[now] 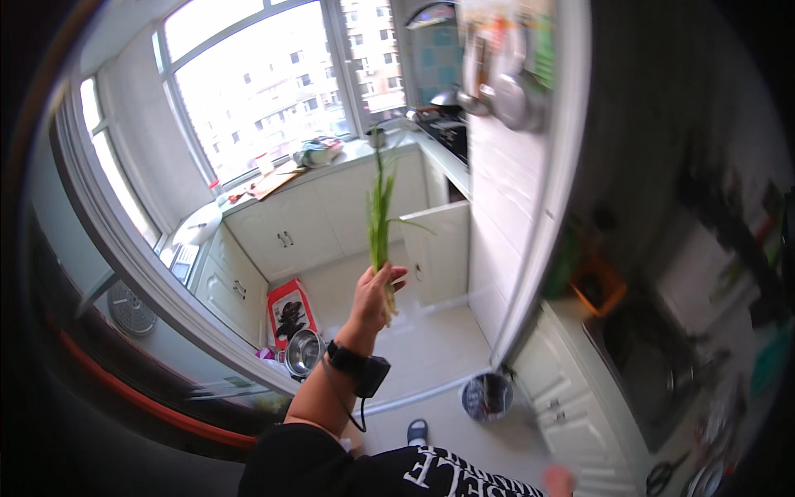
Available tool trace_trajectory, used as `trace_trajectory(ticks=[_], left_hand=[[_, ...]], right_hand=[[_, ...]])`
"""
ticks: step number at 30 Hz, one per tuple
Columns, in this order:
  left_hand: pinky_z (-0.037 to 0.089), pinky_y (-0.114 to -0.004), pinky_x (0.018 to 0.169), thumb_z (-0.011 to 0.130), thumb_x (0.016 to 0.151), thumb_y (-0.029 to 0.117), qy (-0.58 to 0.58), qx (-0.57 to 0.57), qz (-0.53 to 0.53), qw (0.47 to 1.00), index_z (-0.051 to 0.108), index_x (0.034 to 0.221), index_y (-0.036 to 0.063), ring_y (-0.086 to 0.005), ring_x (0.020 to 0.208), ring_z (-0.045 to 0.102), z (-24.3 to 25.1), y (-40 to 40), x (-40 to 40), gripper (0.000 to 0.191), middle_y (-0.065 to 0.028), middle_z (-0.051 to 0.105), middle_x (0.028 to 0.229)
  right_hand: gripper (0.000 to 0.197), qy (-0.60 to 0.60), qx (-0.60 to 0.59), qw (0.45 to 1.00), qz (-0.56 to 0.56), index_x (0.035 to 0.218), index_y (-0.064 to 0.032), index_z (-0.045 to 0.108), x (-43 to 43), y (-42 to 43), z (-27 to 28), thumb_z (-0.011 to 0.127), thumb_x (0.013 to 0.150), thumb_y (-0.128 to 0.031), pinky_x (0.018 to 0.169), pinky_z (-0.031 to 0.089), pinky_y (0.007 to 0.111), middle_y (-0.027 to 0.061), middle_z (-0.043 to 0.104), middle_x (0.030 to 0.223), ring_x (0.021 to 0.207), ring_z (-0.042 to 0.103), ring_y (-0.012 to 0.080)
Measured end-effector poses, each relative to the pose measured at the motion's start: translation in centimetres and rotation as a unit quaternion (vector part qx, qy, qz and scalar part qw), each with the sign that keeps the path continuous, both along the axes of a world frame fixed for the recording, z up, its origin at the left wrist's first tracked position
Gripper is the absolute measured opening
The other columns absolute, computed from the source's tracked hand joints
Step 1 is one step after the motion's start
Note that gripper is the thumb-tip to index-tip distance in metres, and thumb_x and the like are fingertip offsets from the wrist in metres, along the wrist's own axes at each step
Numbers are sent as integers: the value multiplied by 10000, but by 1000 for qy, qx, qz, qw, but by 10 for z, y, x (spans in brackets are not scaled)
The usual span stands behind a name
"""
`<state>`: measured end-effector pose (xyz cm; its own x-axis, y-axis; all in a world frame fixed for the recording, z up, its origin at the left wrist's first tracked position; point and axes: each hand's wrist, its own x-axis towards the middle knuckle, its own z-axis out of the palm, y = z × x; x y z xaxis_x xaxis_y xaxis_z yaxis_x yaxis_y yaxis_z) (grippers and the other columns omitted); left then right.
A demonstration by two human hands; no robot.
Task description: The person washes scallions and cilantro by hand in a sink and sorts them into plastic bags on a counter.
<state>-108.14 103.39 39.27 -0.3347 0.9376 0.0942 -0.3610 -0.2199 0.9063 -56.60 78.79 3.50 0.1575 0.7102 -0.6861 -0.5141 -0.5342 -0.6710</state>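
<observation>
Near the middle of the head view, my left hand point(376, 294) is closed around the lower part of a bunch of green onions point(380, 227). Their leaves point up, and the pale root ends stick out below my fingers. A dark band with a small black box is strapped to my left wrist. Only a blurred bit of my right hand point(559, 480) shows at the bottom edge, so its fingers cannot be made out.
A doorway frame point(562, 155) borders the kitchen. Beyond it are an ajar cabinet door point(438, 251), a cutting board point(274, 182) on the counter, a red-edged tray point(295, 304) and a metal pot point(304, 352). A bin point(487, 396) stands near my foot; a sink point(646, 366) lies right.
</observation>
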Motion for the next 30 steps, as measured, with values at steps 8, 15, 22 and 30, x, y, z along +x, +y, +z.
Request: trace_trajectory(ticks=[8,15,22,30], left_hand=[[444,-283,698,476,884,211,-35,-7,287,957,506,938,41,-150,783,560,-5,0,-276,181,-76,591,836],[467,-268,660,484,879,208,-6,-49,412,910,517,914,47,-140,728,570,-16,-5,-394,169,-72,600,814],[466,-284,664,506,864,203,57,-114,460,879,518,935,45,-151,744,567,-38,34,-517,174,-70,591,825],[418,-285,627,548,828,188,225,-250,498,800,532,933,-1,-144,703,524,-2,135,-675,217,-57,570,787]], right_hand=[[293,-27,86,958,272,1099,-41,486,-255,281,132,548,840,-162,695,481,285,91,582,973,846,588,177],[307,-29,122,861,493,1107,-26,473,-466,441,193,526,863,-206,772,466,301,100,563,1014,915,570,190],[315,4,186,745,641,1108,-25,492,-637,590,232,536,861,-215,780,458,265,72,571,1017,920,563,145],[285,13,236,727,645,1102,-20,499,-806,746,293,513,874,-190,779,455,261,70,583,978,890,565,136]])
